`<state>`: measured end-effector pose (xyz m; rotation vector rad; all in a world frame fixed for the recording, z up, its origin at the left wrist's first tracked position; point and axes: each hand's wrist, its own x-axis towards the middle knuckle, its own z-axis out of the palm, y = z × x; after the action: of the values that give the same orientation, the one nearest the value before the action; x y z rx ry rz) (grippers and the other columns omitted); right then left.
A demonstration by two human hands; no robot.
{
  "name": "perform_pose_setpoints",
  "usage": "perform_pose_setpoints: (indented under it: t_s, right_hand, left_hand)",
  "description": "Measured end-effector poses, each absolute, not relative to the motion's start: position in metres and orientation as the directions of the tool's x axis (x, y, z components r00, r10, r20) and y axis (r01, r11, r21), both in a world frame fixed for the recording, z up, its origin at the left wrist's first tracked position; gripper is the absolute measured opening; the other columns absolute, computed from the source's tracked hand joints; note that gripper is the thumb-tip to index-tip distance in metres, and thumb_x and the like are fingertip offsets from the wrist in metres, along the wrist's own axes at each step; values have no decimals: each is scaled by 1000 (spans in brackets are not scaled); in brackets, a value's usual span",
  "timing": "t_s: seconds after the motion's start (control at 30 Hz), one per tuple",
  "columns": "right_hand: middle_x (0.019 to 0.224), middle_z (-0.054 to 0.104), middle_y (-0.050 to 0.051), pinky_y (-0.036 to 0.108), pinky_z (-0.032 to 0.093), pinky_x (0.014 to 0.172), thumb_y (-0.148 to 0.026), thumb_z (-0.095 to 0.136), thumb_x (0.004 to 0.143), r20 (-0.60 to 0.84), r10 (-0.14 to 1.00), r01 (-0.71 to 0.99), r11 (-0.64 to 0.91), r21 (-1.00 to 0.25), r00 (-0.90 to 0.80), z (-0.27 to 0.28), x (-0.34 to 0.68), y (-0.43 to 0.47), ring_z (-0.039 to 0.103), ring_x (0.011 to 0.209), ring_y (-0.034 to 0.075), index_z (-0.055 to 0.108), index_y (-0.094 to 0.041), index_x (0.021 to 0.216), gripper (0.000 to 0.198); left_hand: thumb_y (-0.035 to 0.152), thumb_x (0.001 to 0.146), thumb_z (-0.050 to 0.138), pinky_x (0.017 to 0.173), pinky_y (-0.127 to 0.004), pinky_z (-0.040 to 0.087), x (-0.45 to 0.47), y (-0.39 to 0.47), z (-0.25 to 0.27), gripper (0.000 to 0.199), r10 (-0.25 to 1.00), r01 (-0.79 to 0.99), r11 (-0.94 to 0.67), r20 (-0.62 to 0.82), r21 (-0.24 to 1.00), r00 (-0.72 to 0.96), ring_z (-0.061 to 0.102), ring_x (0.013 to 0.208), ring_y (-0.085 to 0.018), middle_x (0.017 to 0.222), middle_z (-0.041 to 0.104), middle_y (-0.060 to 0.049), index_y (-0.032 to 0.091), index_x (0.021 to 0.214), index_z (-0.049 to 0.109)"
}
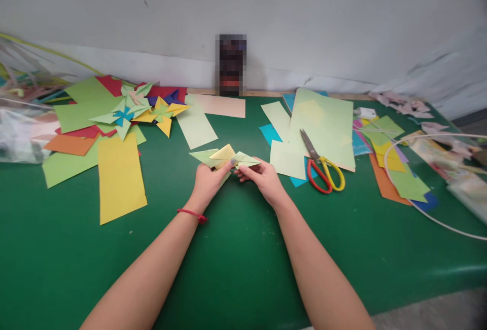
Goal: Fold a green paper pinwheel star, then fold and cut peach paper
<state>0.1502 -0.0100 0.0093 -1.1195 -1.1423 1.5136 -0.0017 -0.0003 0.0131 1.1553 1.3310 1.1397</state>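
Note:
Between my two hands, just above the middle of the green table, is a folded paper piece (pixel 225 152) in pale yellow and pale green with pointed flaps. My left hand (pixel 207 180) is closed on its left and lower side, the thumb pressing near the centre. My right hand (pixel 262 175) pinches the pale green right flap (pixel 245 159) between thumb and fingers. Part of the paper is hidden behind my fingers. To the right of my hands lie scissors (pixel 316 160) with one red and one yellow handle, blades slightly apart.
Finished folded paper stars (pixel 125 112) lie on coloured sheets at the left, near a yellow paper strip (pixel 122 178). Pale green sheets (pixel 327 127) lie under the scissors. A white cable (pixel 386 160) loops over paper scraps (pixel 395 147) at right. A blurred-out upright object (pixel 231 65) leans on the wall.

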Motion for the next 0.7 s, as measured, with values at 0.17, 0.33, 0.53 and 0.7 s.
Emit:
perform_pose_setpoints:
  t_s: [0.17,0.33,0.53,0.7]
  right_hand:
    - [82,69,4,30,54,69,-36,65,74,-114,972,-153,-147,-977,-206,8,151,-10,64,78,16,62,-18,93,27]
    - [83,69,3,32,54,74,-36,65,74,-117,971,-150,-150,-977,-206,8,152,-10,64,78,15,62,-18,94,27]
    - [86,69,4,33,53,75,-36,65,74,-110,969,-138,-143,-980,-222,10,151,-11,64,80,17,62,-19,94,27]
    - [85,69,4,32,53,75,-36,65,74,-130,971,-146,-161,-976,-201,11,147,-12,64,80,16,61,-17,93,27]
  left_hand:
    - [39,68,68,80,-31,48,-1,0,11,35,995,63,99,-96,993,-39,64,87,-21,96,70,-8,14,92,66]
    - [37,68,68,81,-31,47,0,0,13,34,993,54,119,-118,991,-20,64,90,-21,99,69,-7,15,94,66]
    - [38,67,69,79,-31,48,0,-2,13,32,989,21,114,-112,993,-101,64,89,-22,96,70,-7,15,89,67]
    - [36,66,70,78,-31,49,2,-2,12,33,984,9,102,-100,995,-148,64,88,-22,95,70,-9,12,89,67]
